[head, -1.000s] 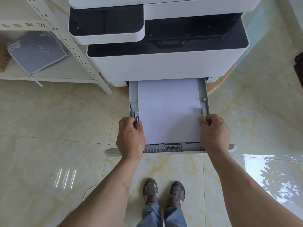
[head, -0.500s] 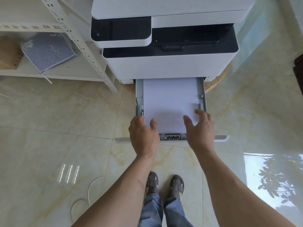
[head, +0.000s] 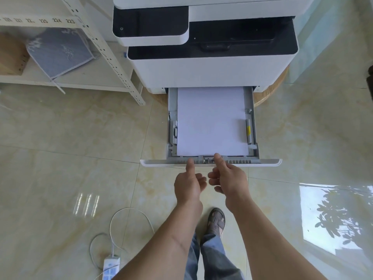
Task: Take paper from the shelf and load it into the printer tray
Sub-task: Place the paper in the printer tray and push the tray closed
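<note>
A white and black printer point(head: 212, 65) stands on the floor with its grey paper tray point(head: 255, 138) pulled out toward me. A white paper stack point(head: 212, 122) lies flat in the tray between the side guides. My left hand point(head: 188, 183) and my right hand point(head: 228, 178) hover side by side at the tray's front lip. Each hand holds nothing. The left thumb rests on the front rail and the right thumb touches the rear paper guide by the stack's near edge. The other fingers are loosely curled.
A white metal shelf point(head: 105, 47) stands left of the printer, holding a grey-blue pad point(head: 60, 51) and a cardboard box point(head: 11, 55). A power strip point(head: 111, 267) with a white cable point(head: 129, 213) lies on the glossy tiled floor at lower left. My sandalled foot point(head: 217, 221) stands below the tray.
Both hands left the tray's side guides, slid off the paper and came together at the middle of the tray's front edge. The view pulled back from the printer.
</note>
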